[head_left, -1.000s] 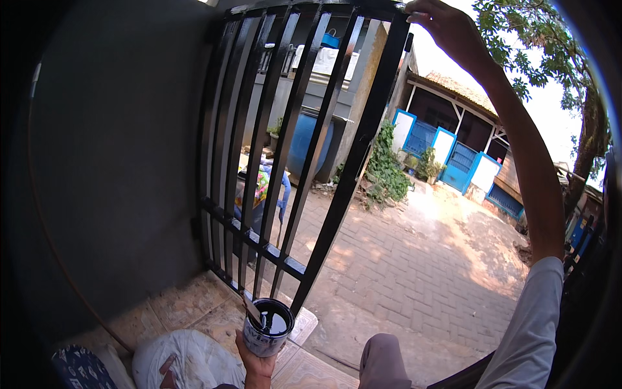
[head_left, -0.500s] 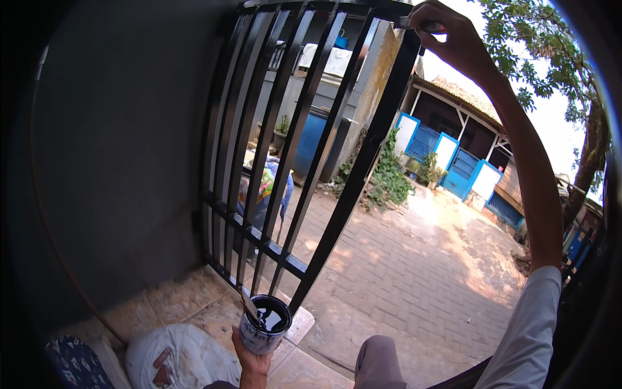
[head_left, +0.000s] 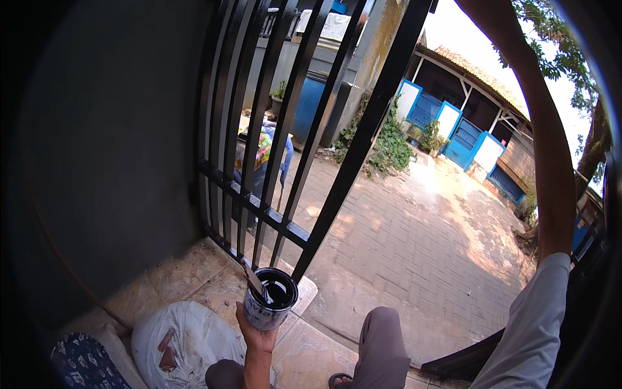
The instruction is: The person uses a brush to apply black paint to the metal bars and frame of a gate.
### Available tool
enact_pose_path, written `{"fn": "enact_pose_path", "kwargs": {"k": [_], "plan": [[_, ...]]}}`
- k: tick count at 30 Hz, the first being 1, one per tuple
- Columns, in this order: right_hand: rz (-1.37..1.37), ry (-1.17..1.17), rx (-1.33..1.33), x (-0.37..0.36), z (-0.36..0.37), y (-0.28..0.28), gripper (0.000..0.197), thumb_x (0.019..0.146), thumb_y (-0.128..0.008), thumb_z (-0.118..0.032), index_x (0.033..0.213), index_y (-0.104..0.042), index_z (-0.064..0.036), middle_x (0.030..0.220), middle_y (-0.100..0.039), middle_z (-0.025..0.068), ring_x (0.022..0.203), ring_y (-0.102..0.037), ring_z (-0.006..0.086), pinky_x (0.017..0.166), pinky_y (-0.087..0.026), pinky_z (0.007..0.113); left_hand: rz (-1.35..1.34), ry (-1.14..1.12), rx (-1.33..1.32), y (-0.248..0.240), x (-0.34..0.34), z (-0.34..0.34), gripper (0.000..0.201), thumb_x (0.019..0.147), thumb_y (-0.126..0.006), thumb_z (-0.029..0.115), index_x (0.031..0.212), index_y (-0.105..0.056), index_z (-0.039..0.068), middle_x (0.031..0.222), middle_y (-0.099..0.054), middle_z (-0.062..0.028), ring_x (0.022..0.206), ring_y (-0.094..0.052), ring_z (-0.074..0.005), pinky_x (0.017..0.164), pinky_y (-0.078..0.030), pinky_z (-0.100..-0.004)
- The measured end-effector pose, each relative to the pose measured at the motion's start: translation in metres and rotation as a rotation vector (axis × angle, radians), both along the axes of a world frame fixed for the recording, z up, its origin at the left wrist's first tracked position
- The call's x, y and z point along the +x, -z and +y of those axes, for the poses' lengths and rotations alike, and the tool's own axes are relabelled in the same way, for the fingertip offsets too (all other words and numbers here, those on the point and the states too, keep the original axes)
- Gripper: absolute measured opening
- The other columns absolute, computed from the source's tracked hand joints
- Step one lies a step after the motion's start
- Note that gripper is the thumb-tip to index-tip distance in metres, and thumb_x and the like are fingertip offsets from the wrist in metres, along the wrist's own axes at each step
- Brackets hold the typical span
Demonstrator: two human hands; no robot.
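Note:
My left hand point(head_left: 259, 337) is wrapped round an open paint can point(head_left: 267, 318) of glossy black paint, held upright low in the view. A flat wooden handle point(head_left: 254, 280) leans out of the can; its lower end is hidden in the paint. Just beyond the can stands a black metal gate point(head_left: 353, 155) with upright bars and a lower crossbar. My right forearm point(head_left: 551, 162) stretches up past the gate's outer post, and the hand is cut off by the top edge.
A white sack point(head_left: 188, 343) and a dark patterned cloth point(head_left: 84, 363) lie at the lower left beside a dark wall point(head_left: 110, 162). Tiled floor point(head_left: 311, 350) meets a paved lane point(head_left: 414, 246). Behind the bars are a blue barrel point(head_left: 311, 110) and a colourful bundle point(head_left: 262, 152).
The view has dipped, so the gate's top and my right hand, which was at its upper corner, have left the picture. My left hand still holds the can.

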State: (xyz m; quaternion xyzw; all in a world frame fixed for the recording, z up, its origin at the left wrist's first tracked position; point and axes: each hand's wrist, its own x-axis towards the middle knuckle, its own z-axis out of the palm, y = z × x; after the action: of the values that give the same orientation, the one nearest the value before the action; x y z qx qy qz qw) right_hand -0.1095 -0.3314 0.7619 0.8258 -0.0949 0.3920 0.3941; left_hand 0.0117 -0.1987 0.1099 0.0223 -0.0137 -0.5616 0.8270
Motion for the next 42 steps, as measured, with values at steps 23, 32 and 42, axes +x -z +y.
{"fn": "enact_pose_path", "kwargs": {"k": [23, 32, 42], "plan": [[0.349, -0.117, 0.315, -0.047, -0.022, 0.313, 0.025, 0.084, -0.074, -0.008, 0.106, -0.066, 0.0000, 0.100, -0.061, 0.0070, 0.082, -0.066, 0.0197, 0.065, -0.058, 0.032, -0.005, -0.038, 0.096, 0.002, -0.001, 0.016, 0.075, 0.094, -0.054, 0.061, 0.150, -0.040, 0.013, 0.144, -0.053, -0.0156, 0.127, -0.057, -0.0359, 0.095, -0.054, -0.0608], [0.082, -0.173, 0.107, -0.038, -0.021, 0.286, 0.022, 0.085, -0.075, -0.010, 0.106, -0.069, -0.0051, 0.099, -0.064, 0.0096, 0.081, -0.068, 0.0211, 0.066, -0.059, 0.031, 0.024, -0.031, 0.095, 0.005, 0.002, 0.011, 0.073, 0.096, -0.053, 0.059, 0.150, -0.040, 0.012, 0.146, -0.051, -0.0157, 0.130, -0.054, -0.0357, 0.100, -0.050, -0.0617], [0.250, -0.136, -0.089, -0.038, -0.017, 0.296, 0.028, 0.080, -0.079, -0.013, 0.101, -0.066, -0.0014, 0.096, -0.061, 0.0101, 0.075, -0.067, 0.0200, 0.059, -0.058, 0.032, 0.029, 0.016, 0.020, 0.005, 0.006, 0.001, 0.069, 0.097, -0.053, 0.056, 0.148, -0.043, 0.011, 0.145, -0.053, -0.0145, 0.131, -0.053, -0.0333, 0.108, -0.046, -0.0574]]}}
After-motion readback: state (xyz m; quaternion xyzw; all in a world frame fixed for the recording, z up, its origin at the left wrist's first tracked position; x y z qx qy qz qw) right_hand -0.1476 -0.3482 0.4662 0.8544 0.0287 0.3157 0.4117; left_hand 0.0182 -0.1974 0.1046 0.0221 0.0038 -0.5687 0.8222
